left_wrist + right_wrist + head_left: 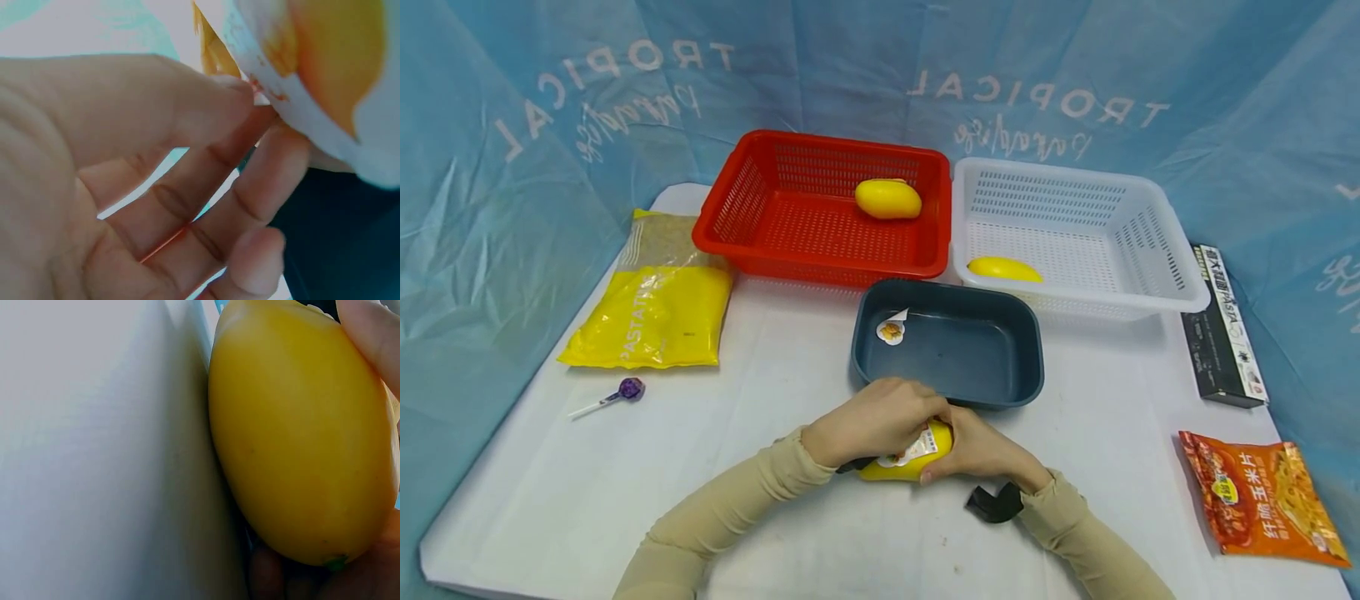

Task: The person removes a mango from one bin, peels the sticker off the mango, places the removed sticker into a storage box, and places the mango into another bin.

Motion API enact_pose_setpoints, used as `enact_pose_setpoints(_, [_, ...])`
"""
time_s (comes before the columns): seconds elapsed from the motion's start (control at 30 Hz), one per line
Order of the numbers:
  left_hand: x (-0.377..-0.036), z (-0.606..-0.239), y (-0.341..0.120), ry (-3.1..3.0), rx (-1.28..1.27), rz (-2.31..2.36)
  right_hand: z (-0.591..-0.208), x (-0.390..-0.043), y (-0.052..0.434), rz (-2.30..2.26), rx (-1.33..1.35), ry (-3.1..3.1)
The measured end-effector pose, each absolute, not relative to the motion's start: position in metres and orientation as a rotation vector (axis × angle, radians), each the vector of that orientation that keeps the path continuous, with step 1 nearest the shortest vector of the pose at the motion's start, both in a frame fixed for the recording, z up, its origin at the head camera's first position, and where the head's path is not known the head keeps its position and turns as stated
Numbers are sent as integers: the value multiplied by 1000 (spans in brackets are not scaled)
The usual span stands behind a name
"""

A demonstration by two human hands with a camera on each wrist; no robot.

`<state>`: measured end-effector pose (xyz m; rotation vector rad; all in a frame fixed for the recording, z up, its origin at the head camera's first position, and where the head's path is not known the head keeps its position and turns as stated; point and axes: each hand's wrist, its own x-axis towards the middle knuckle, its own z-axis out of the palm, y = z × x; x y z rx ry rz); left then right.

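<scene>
Both hands meet at the near middle of the white table (790, 367), just in front of a dark blue tray (992, 383). Between them is a yellow mango (901, 468), smooth and glossy, with a white printed sticker (917, 450) on its upper side; the right wrist view shows its plain yellow skin and a small green stem stub at one end. The mango lies low on the table with its long axis running roughly left to right.

The left hand (872, 421) curls over the mango's top, thumb and fingertips pinching at the sticker's edge, as the left wrist view shows close up. The right hand (981, 450) grips the fruit's right end, fingers wrapped under it.

Most of the mango is covered by the hands in the head view; which end bears the stem there cannot be told. The sticker's print is too blurred to read.

Another sticker (891, 331) clings to the tray's inner left wall. Farther back, a red basket (760, 217) holds a mango (887, 199) and a white basket (1157, 250) holds another (1004, 269).
</scene>
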<state>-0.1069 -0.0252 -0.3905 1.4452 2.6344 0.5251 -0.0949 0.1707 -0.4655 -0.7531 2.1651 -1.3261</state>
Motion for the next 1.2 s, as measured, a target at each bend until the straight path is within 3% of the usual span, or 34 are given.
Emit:
enact_pose_setpoints(0.57, [-111,-384,-31,2633,1606,578,-462,-98,172,-1323,-754,2130])
enact_pose_setpoints(1.2, [-113,-366,-45,2513,1567,1014,-461,-95,173,-1316,-775,2137])
